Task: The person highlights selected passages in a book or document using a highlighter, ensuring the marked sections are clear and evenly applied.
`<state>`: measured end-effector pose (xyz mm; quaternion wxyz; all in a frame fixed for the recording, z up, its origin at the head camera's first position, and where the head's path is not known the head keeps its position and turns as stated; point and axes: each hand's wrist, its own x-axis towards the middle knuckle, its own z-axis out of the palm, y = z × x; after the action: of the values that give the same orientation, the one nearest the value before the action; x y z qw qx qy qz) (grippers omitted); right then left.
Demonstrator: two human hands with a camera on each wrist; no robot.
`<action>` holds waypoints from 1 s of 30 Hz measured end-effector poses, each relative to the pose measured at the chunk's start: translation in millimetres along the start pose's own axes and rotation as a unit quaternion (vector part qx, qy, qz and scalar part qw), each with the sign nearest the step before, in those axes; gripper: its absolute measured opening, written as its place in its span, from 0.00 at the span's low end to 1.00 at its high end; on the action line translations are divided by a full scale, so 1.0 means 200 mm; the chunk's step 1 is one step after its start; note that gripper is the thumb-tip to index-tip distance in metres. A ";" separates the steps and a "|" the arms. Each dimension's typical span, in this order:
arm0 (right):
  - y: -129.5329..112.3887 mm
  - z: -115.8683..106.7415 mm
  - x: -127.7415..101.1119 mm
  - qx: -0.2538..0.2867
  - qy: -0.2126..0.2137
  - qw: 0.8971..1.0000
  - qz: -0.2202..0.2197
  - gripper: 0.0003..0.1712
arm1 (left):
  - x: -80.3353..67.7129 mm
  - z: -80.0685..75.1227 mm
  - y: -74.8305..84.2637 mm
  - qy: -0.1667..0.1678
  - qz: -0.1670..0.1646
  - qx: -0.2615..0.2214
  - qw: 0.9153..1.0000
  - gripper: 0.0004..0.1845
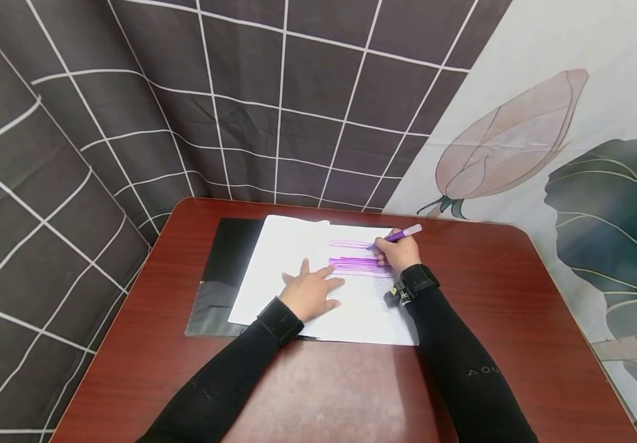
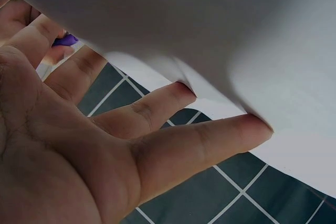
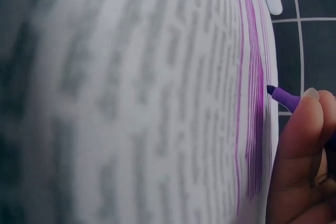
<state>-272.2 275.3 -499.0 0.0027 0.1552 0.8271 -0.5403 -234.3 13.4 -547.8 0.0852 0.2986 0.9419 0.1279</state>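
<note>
A wide band of bare reddish-brown surface (image 1: 324,394) lies at the near edge, crossed by two black sleeves reaching toward 12 o'clock; more open wood runs out at 3 o'clock, to the rounded far right corner.

The left hand (image 1: 312,292) lies palm down on the white printed sheet (image 1: 285,271), fingers (image 2: 210,140) straight and spread, tips pressing the paper and pointing toward 1 o'clock. It grips nothing.

Just beyond it, toward 1 o'clock, the right hand (image 1: 398,252) has its fingers curled round a purple marker (image 1: 404,234), pinching the barrel near the tip. The marker's long axis runs from 8 o'clock, where the tip meets the page, up to 2 o'clock, where the pale cap end stands clear above the knuckles. The tip sits at the right end of a block of purple strokes (image 1: 354,263) running across the lines of print.

A black folder (image 1: 224,271) shows under the sheet at 9 o'clock. Past the far edge hangs a dark grid-patterned cloth (image 1: 274,98), with a flower-print cloth (image 1: 517,141) at 2 o'clock.
</note>
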 end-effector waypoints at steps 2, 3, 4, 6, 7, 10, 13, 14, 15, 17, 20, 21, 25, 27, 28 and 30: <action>0.00 -0.01 0.00 -0.002 0.002 1.000 0.001 0.12 | -0.01 -0.02 0.01 0.004 0.000 -0.009 1.000 0.31; 0.00 -0.01 0.00 -0.003 0.005 1.000 0.001 0.12 | -0.02 -0.03 0.02 0.004 -0.001 -0.006 1.000 0.31; 0.00 -0.01 -0.01 -0.003 0.007 1.000 0.001 0.12 | -0.03 -0.04 0.02 0.006 -0.001 -0.007 1.000 0.31; 0.00 -0.02 -0.01 -0.004 0.010 1.000 0.002 0.12 | -0.03 -0.04 0.02 0.007 0.000 -0.003 1.000 0.31; 0.00 -0.02 -0.01 -0.006 0.012 1.000 0.004 0.12 | -0.03 -0.04 0.02 0.007 0.000 0.001 1.000 0.31; 0.01 -0.04 0.00 -0.012 0.011 1.000 0.007 0.12 | -0.03 -0.04 0.02 0.006 0.000 0.004 1.000 0.31; 0.02 -0.05 0.01 -0.022 0.010 1.000 0.008 0.12 | -0.04 -0.05 0.03 0.003 -0.002 0.000 1.000 0.31; 0.02 -0.06 0.01 -0.023 0.010 1.000 0.008 0.12 | -0.05 -0.06 0.03 0.001 -0.003 -0.005 1.000 0.31; 0.02 -0.06 0.01 -0.024 0.010 1.000 0.008 0.12 | -0.05 -0.07 0.03 0.000 -0.003 -0.006 1.000 0.31; 0.03 -0.07 0.01 -0.026 0.010 1.000 0.009 0.12 | -0.06 -0.08 0.04 -0.001 -0.003 -0.009 1.000 0.31; 0.04 -0.08 0.01 -0.030 0.013 0.999 0.012 0.12 | -0.07 -0.09 0.05 0.001 -0.004 -0.016 1.000 0.31; 0.04 -0.08 0.01 -0.030 0.015 0.999 0.013 0.12 | -0.08 -0.10 0.06 0.002 -0.005 -0.017 1.000 0.31; 0.04 -0.10 0.02 -0.025 0.019 0.999 0.019 0.12 | -0.08 -0.10 0.06 0.007 -0.006 -0.017 1.000 0.31; 0.04 -0.11 0.02 -0.015 0.015 0.999 0.024 0.12 | -0.07 -0.09 0.06 0.007 -0.006 -0.014 1.000 0.31; 0.04 -0.11 0.03 -0.010 0.015 0.999 0.027 0.12 | -0.07 -0.08 0.05 0.006 -0.006 -0.011 1.000 0.31; 0.04 -0.11 0.03 -0.004 0.015 0.999 0.032 0.11 | -0.06 -0.06 0.04 0.004 -0.004 -0.011 1.000 0.31</action>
<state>-272.1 300.2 -498.6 0.0082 0.1892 0.8238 -0.5343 -223.8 10.8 -532.2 0.0849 0.2936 0.9419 0.1392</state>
